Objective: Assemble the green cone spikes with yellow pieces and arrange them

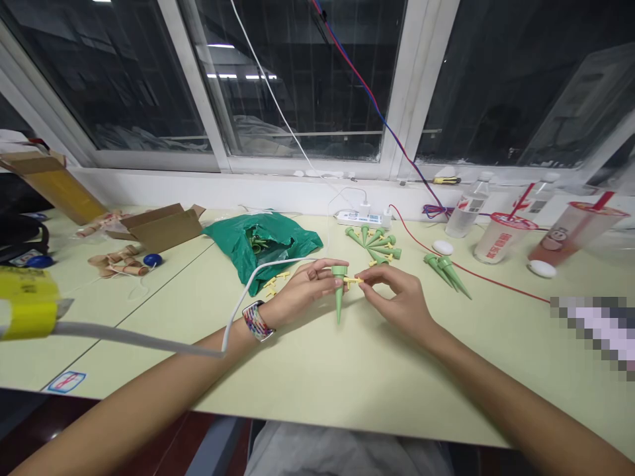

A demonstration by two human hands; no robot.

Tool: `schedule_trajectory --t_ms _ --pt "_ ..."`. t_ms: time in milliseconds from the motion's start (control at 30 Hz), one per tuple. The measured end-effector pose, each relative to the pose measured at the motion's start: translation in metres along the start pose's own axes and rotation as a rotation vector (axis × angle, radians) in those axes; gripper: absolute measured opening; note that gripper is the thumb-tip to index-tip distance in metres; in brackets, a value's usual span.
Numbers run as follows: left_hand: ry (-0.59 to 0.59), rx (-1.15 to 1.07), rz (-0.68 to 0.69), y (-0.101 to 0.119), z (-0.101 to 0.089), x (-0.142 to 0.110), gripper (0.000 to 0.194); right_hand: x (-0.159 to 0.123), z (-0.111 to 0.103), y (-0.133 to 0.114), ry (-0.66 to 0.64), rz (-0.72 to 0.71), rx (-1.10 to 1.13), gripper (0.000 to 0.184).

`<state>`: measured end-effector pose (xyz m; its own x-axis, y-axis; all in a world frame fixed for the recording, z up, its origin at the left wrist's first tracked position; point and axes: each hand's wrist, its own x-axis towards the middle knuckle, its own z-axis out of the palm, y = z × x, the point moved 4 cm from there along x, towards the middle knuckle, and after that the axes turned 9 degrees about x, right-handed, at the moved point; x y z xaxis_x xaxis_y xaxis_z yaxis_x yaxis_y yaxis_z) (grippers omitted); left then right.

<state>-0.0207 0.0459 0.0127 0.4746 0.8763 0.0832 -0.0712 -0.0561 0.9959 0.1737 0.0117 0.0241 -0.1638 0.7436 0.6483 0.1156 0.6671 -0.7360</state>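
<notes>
My left hand is closed on a green plastic spike, held upright with its point down above the table. Between the thumb and fingertips of my right hand is a small yellow valve piece, which meets the side of the spike just below its wide top. Whether it is seated there I cannot tell. Several similar green spikes lie fanned out beyond my hands, and more spikes rest to the right. Loose yellow pieces lie left of my left hand.
A torn green plastic bag holds more green parts. A white cable crosses over my left forearm. Drink cups, a bottle and a red cable are at right. Cardboard boxes and wooden toys stand left.
</notes>
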Motion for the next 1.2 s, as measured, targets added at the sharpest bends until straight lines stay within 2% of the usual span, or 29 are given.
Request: schedule_trajectory --t_ms 100,233,433,600,733,967,1100,1200 --pt "0.007 -0.075 -0.005 -0.001 0.001 0.000 0.036 -0.001 -0.005 -0.002 0.027 -0.057 -0.065 0.009" --pt "0.024 -0.122 -0.013 -0.003 -0.002 0.001 0.036 -0.002 -0.006 -0.002 -0.002 -0.114 -0.133 0.010" --pt "-0.005 -0.075 0.008 -0.004 -0.002 0.002 0.038 -0.004 -0.002 -0.002 -0.034 -0.161 -0.164 0.013" --pt "-0.048 -0.037 0.033 -0.005 0.004 -0.001 0.039 -0.007 0.003 -0.003 -0.080 -0.273 -0.146 0.015" --pt "-0.041 -0.047 0.035 -0.006 0.004 -0.001 0.039 -0.009 0.003 -0.001 -0.069 -0.248 -0.140 0.014" --pt "-0.055 -0.086 0.005 -0.007 0.004 0.002 0.036 -0.009 0.002 0.002 -0.075 -0.330 -0.145 0.020" --pt "-0.137 -0.159 -0.089 -0.013 0.005 0.002 0.028 -0.010 0.003 -0.002 -0.139 -0.418 -0.155 0.025" --pt "-0.165 -0.188 -0.124 -0.017 0.005 0.002 0.031 -0.010 0.002 -0.003 -0.123 -0.354 -0.115 0.022"
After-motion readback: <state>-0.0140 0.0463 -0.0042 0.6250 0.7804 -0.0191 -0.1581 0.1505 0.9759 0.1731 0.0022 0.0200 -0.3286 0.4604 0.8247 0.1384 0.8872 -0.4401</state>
